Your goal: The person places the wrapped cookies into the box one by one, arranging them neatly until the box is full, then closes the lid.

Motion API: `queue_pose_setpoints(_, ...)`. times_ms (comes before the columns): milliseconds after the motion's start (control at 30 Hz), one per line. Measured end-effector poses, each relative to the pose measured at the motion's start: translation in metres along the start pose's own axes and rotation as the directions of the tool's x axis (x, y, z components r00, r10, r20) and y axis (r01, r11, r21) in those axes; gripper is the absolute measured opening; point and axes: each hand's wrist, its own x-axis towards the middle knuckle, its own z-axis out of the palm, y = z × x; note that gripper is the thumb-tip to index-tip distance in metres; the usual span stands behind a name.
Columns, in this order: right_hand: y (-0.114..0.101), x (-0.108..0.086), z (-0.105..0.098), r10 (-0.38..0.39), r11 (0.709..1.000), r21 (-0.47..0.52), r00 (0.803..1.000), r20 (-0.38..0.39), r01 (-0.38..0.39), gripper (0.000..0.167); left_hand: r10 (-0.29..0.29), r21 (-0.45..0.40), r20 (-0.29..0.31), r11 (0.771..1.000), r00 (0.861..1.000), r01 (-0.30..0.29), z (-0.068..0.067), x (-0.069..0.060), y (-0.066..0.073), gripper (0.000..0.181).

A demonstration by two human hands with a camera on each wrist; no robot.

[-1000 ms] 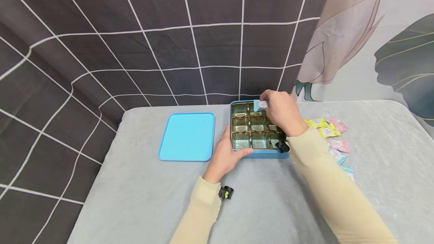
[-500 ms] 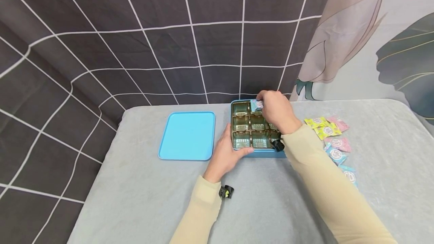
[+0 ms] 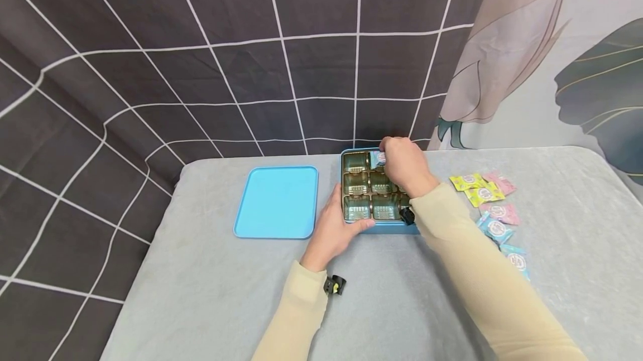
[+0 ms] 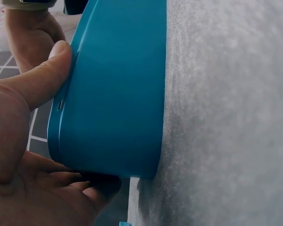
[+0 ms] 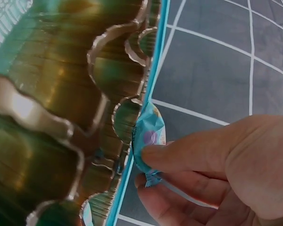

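Note:
A blue tin box with a gold-brown tray of compartments stands near the table's back edge. My left hand grips its front left corner. In the left wrist view the thumb lies on the front rim and the fingers lie along the left side. Over the back row, my right hand pinches a blue wrapped candy at the middle compartment. The right wrist view shows the candy between thumb and fingers at the box rim. My right hand and forearm hide the right-hand compartments.
A flat blue lid lies left of the box. Right of it are several wrapped candies: yellow ones, pink ones and blue ones. A dark checked curtain hangs close behind the table.
My right hand has shifted a little to the left with the blue candy, which is now lower in the back middle compartment. The left hand keeps its hold on the box.

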Motion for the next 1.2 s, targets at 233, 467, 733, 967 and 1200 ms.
queue_pose_setpoints(233,-0.001,0.002,0.004,-0.005,1.000,-0.026,1.000,0.014,0.005,0.032,-0.003,-0.009,0.005,1.000,1.000,0.003,0.000,-0.001,0.000,0.111)
queue_pose_setpoints(467,-0.001,0.004,0.005,0.013,0.999,-0.051,1.000,0.026,-0.012,0.021,-0.012,-0.010,0.009,1.000,1.000,0.013,0.001,-0.001,0.000,0.111)
queue_pose_setpoints(733,-0.002,0.009,0.005,0.039,0.998,-0.053,0.998,0.043,-0.037,0.022,-0.009,-0.005,0.003,1.000,1.000,0.009,0.000,0.000,0.000,0.112)
queue_pose_setpoints(967,-0.004,0.012,0.008,0.019,0.998,-0.067,0.999,0.037,-0.016,0.036,-0.007,-0.007,0.004,1.000,1.000,0.007,0.000,0.000,-0.001,0.112)
queue_pose_setpoints(1200,-0.007,0.014,0.010,0.037,0.996,-0.079,0.996,0.085,-0.031,0.024,-0.009,-0.009,0.010,1.000,1.000,0.009,0.000,0.000,-0.001,0.112)
